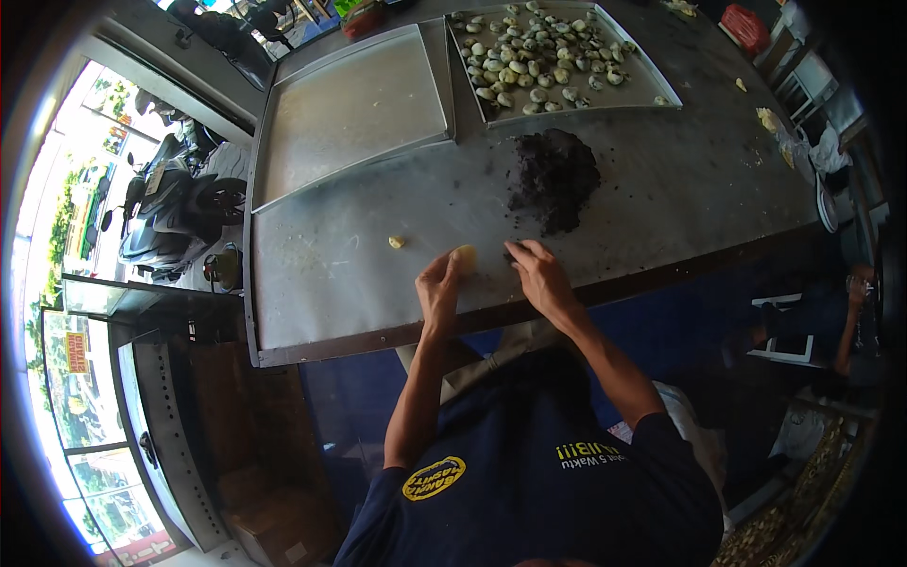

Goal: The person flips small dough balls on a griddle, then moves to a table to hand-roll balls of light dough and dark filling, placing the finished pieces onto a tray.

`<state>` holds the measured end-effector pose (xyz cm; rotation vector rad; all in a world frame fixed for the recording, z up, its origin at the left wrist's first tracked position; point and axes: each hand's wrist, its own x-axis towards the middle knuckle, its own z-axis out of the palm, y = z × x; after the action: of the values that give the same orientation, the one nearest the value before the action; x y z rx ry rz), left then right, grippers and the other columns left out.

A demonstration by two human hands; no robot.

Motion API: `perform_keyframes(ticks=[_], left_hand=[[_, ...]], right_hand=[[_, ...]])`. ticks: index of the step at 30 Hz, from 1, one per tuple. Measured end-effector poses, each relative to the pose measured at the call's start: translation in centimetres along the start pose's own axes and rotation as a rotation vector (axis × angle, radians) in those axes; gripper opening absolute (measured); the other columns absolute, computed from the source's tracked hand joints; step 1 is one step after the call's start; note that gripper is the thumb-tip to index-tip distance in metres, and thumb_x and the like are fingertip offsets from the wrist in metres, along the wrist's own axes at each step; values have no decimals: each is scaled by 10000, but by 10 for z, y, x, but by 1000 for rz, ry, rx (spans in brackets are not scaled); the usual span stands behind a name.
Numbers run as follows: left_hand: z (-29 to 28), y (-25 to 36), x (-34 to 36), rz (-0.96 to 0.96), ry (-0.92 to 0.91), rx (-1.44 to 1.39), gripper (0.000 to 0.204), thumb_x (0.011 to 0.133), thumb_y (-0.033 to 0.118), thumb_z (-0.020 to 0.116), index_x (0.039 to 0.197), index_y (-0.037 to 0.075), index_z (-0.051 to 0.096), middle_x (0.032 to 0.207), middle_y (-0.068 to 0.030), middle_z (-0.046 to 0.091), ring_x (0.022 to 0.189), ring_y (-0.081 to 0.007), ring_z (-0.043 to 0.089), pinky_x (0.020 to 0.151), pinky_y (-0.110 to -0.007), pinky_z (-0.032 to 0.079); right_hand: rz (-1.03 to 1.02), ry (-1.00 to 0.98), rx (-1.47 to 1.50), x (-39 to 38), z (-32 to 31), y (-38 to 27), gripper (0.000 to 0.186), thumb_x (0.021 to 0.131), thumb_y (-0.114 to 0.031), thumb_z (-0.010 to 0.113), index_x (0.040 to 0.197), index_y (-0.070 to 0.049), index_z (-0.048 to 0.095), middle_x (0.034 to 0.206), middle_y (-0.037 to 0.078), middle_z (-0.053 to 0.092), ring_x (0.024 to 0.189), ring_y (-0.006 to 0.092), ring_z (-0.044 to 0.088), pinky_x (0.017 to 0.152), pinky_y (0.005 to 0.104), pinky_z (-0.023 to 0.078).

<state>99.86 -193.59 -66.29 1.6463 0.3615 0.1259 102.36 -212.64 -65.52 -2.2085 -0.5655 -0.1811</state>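
My left hand (437, 290) pinches a thin, flattened piece of pale yellow dough (465, 257) between thumb and fingers, just above the metal tabletop (331, 302). To its right, my right hand (546, 281) is closed, with a small dark lump (513, 251) at its fingertips. A crumbly heap of dark filling (557, 180) lies on the table just beyond the right hand. One small yellow dough lump (397, 242) rests on the tabletop to the left of my left hand.
At the far side, a shallow metal tray (652, 94) holds many small pale balls (539, 57) with dark patches. Left of it lies another shallow metal tray (354, 104). A red plastic bag (746, 28) is at the far right. A motorcycle (170, 203) stands beyond the left edge.
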Motion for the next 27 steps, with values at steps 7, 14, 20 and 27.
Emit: perform_keyframes(ticks=[7,14,20,27], left_hand=[[38,12,-5,99,-156,-153,420,988,333,522,1106,-54,636,958,-125,701,932,-155,640,778,-327,534],[8,-62,32,660,-57,884,152,837,119,633,935,13,586,804,-219,666,741,-403,660,625,-431,514],[25,-36,13,228,0,681,232,828,129,605,1041,61,543,765,-221,641,734,-435,622,600,-488,483],[16,-25,11,323,-151,527,211,843,135,594,1025,36,551,811,-232,652,787,-427,634,671,-472,497]], right_hand=[[49,160,127,10,20,-5,336,800,55,650,1130,-6,658,985,174,662,918,358,647,766,369,517],[-317,20,160,24,22,-32,329,775,42,686,1101,-8,680,1011,177,672,912,307,674,730,334,536],[71,10,189,24,26,-34,201,766,14,704,967,18,702,934,159,670,842,305,666,695,356,524],[-91,-39,59,23,22,-39,163,787,20,665,946,14,702,909,151,657,830,325,649,724,375,518]])
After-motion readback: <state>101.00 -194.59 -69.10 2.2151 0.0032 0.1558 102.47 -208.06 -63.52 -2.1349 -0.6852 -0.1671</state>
